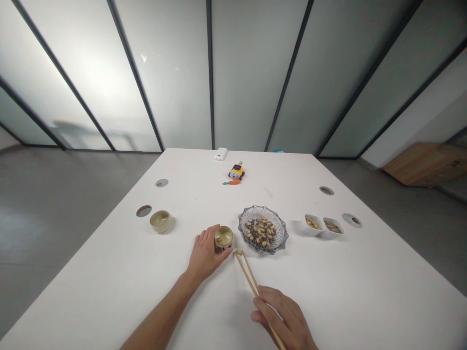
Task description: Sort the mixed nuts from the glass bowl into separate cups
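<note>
The pale piece between the tips of my slim tan wooden chopsticks is too small to make out, just beside the small round olive cup; my left grip curls around that cup's side, while my right grip, wrist cut off below, pinches the chopsticks

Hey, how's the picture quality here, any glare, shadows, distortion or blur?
Head view: glare whitens the left frosted panels. Head view: a faint, soft shadow lies on the white table beside the right hand. Head view: dark wall bars fan outward, likely wide-angle distortion. Head view: the piece at the tips of the chopsticks is too blurry to identify.
</note>
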{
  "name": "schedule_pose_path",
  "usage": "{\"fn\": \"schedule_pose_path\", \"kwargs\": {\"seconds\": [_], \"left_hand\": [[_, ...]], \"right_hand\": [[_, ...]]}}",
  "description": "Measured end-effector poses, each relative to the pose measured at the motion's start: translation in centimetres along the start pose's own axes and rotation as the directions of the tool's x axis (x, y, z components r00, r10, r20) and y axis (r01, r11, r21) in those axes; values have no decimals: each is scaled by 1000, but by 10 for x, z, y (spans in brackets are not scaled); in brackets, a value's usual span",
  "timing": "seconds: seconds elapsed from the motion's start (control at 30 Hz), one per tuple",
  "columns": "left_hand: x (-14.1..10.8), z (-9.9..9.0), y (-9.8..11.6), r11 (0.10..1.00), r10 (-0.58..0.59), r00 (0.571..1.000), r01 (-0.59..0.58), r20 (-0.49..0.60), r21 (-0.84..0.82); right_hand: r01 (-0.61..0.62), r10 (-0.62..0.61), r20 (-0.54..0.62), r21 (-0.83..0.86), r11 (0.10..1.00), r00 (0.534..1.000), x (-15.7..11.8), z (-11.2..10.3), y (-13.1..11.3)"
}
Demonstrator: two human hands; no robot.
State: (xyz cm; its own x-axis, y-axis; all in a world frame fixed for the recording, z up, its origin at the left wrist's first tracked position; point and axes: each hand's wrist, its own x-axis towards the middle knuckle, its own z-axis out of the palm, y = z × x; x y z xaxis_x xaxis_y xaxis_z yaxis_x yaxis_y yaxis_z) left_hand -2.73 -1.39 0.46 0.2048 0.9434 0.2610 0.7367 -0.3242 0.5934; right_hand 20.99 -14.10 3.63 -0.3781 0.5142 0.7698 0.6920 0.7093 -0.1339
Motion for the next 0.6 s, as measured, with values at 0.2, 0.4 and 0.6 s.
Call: {"fn": "schedule_pose_path", "kwargs": {"seconds": [0.2, 0.4, 0.6], "left_hand": [[-1, 0, -1, 1000, 12, 1000, -12, -9, 2], [0, 1, -2, 1000, 6, 1000, -6, -2, 4], [-1, 1, -2, 1000, 6, 1000, -6, -4, -12]], "right_hand": [[-13, 10, 43, 71, 997, 999, -3, 3, 3], [-12, 13, -12, 37, 999, 1000, -5, 4, 3], [-9, 9, -16, -7, 1000, 1000, -3, 6, 7]]}}
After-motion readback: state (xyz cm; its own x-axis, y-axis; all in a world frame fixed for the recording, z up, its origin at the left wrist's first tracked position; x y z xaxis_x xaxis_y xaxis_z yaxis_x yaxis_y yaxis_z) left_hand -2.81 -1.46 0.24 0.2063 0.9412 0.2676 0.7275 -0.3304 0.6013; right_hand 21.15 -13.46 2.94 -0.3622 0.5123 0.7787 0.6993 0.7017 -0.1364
